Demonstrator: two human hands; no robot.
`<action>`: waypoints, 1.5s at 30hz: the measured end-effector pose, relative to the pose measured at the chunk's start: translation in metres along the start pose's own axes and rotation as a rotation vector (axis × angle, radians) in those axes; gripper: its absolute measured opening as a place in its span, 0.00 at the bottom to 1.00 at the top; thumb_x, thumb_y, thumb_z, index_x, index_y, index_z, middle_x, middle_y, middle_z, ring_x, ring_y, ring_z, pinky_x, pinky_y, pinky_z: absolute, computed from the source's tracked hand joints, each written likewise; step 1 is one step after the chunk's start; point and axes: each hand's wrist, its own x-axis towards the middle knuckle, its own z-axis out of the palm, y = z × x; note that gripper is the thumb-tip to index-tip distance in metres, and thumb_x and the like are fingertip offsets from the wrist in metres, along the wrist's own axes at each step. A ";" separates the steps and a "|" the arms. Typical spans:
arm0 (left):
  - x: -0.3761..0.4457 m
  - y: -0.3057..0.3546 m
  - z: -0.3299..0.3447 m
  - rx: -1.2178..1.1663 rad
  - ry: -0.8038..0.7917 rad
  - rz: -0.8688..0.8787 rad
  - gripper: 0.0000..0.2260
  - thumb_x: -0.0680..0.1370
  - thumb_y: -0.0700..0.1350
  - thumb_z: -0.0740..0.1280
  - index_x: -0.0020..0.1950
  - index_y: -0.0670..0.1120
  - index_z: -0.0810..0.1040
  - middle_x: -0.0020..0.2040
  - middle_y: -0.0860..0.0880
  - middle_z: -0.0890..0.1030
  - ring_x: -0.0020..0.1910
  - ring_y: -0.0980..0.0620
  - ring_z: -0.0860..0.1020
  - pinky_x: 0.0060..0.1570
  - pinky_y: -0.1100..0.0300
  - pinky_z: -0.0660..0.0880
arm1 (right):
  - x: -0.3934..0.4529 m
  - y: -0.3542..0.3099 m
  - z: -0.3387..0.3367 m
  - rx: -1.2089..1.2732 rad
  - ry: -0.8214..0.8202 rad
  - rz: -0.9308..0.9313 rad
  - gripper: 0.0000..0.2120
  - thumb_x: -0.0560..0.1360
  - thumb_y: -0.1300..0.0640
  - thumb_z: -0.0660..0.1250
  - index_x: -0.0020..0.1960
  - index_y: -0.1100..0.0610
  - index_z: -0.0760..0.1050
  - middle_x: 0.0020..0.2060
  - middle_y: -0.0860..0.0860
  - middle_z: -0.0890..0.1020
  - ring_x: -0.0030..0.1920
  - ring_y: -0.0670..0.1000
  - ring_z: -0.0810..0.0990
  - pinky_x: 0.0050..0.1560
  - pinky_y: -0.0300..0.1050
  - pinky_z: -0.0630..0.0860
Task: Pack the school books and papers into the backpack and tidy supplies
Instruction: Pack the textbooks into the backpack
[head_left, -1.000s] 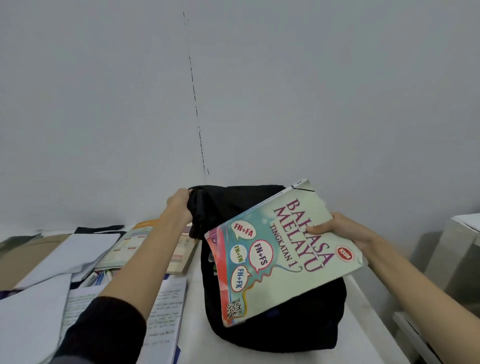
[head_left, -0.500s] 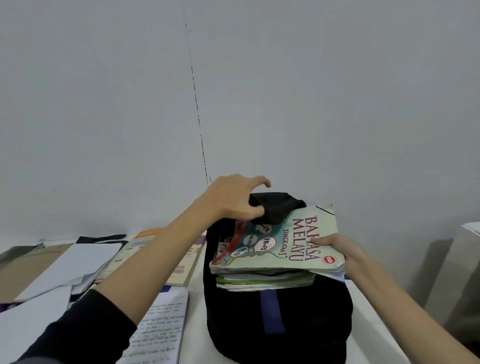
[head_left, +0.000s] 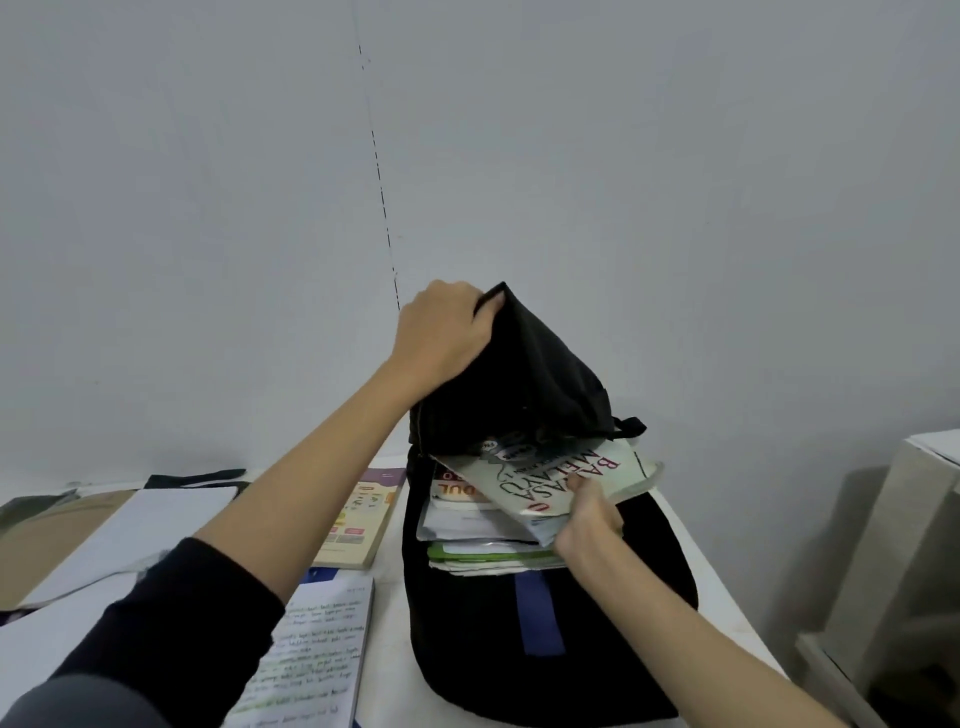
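A black backpack (head_left: 519, 670) stands on the white table with its mouth open toward me. My left hand (head_left: 441, 332) grips the top flap (head_left: 524, 384) and holds it lifted high. My right hand (head_left: 584, 525) holds the near edge of the pale green "Bahasa Melayu" textbook (head_left: 550, 483), which lies flat, partly inside the mouth, on top of a stack of books and papers (head_left: 478, 545) sticking out of the bag. The far end of the book is hidden under the flap.
Left of the bag lie a colourful workbook (head_left: 358, 519), a handwritten notebook (head_left: 317, 660), loose white sheets (head_left: 140, 535) and a brown folder (head_left: 47, 540). The table's right edge (head_left: 717, 571) runs close beside the bag. A pale cabinet (head_left: 893, 561) stands further right.
My left hand has pulled the flap up much higher. My right hand has slid the textbook deeper into the bag, moving to the book's near edge.
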 end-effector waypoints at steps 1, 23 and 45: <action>0.000 0.001 0.001 -0.005 -0.001 0.005 0.22 0.81 0.54 0.55 0.29 0.47 0.61 0.34 0.44 0.72 0.37 0.41 0.72 0.38 0.53 0.69 | -0.006 0.012 0.005 -0.019 -0.018 0.009 0.11 0.74 0.65 0.66 0.56 0.62 0.71 0.44 0.57 0.79 0.39 0.57 0.79 0.40 0.51 0.79; 0.005 -0.007 0.004 -0.049 -0.048 0.111 0.23 0.81 0.52 0.57 0.28 0.44 0.61 0.26 0.47 0.66 0.31 0.43 0.68 0.29 0.56 0.57 | 0.017 -0.032 -0.012 -2.225 -0.825 -0.995 0.34 0.72 0.36 0.64 0.74 0.44 0.61 0.75 0.47 0.60 0.75 0.52 0.58 0.74 0.51 0.53; 0.009 -0.011 0.002 -0.032 -0.034 0.176 0.22 0.81 0.52 0.57 0.28 0.49 0.58 0.26 0.50 0.65 0.32 0.45 0.67 0.34 0.56 0.60 | 0.058 -0.002 0.013 -1.977 -0.556 -1.076 0.21 0.79 0.44 0.58 0.72 0.46 0.67 0.73 0.46 0.64 0.74 0.51 0.60 0.72 0.47 0.52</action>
